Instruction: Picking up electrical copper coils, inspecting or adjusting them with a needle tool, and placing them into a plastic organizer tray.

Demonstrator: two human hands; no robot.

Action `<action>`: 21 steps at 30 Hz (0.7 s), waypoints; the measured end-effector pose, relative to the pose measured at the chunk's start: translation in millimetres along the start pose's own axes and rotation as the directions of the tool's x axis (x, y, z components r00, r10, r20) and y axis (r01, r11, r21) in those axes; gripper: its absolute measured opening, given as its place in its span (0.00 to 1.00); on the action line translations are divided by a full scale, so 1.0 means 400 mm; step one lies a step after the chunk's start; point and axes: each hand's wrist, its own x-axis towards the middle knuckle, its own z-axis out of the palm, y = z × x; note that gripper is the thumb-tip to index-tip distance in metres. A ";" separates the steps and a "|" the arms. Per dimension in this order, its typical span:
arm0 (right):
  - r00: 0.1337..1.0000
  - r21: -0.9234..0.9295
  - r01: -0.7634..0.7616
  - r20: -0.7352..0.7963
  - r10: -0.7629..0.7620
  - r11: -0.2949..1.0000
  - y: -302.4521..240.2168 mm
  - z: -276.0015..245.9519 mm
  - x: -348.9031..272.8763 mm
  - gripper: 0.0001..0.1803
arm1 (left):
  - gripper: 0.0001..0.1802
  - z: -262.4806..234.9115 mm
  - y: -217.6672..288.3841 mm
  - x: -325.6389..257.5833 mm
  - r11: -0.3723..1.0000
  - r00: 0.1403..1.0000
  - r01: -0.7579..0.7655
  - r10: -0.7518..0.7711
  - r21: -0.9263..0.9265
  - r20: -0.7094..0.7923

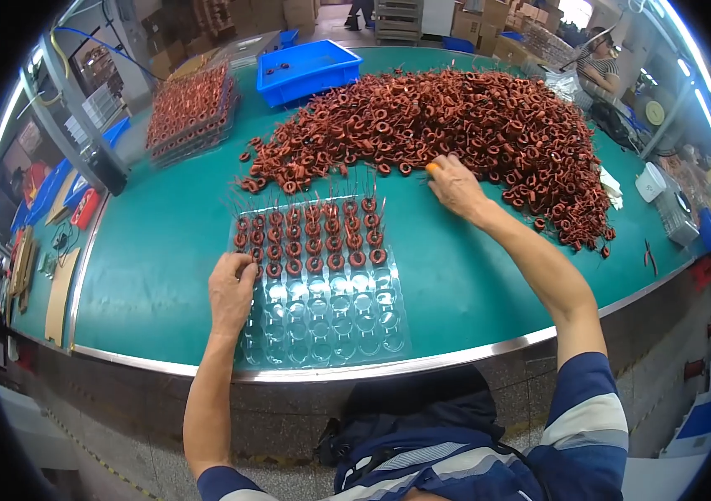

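While left hand [232,288] rests on tray [322,334], right hand [454,185] reaches coil pile [456,117].

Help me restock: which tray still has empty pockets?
The clear tray under the left hand: its near rows are empty. The stacked trays at far left look full.

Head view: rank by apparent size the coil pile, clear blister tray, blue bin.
1. Pile of copper coils, largest.
2. Clear blister tray.
3. Blue bin, smallest, though it sits farther from the camera, so true size against the tray is unsure.
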 end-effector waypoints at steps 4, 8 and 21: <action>0.993 0.252 0.060 -0.116 -0.032 0.966 -0.036 -0.035 -0.040 0.11 | 0.04 -0.014 -0.008 -0.002 1.000 1.000 -0.014 0.014 0.009 -0.022; 0.961 0.189 -0.113 -0.229 0.155 0.976 0.040 -0.106 -0.040 0.12 | 0.04 -0.015 -0.006 -0.005 0.999 1.000 -0.016 0.016 0.033 -0.016; 0.993 -0.369 -0.045 -0.115 0.002 0.928 0.227 -0.168 0.170 0.12 | 0.04 -0.018 0.004 0.002 0.998 0.999 0.045 -0.046 -0.036 -0.008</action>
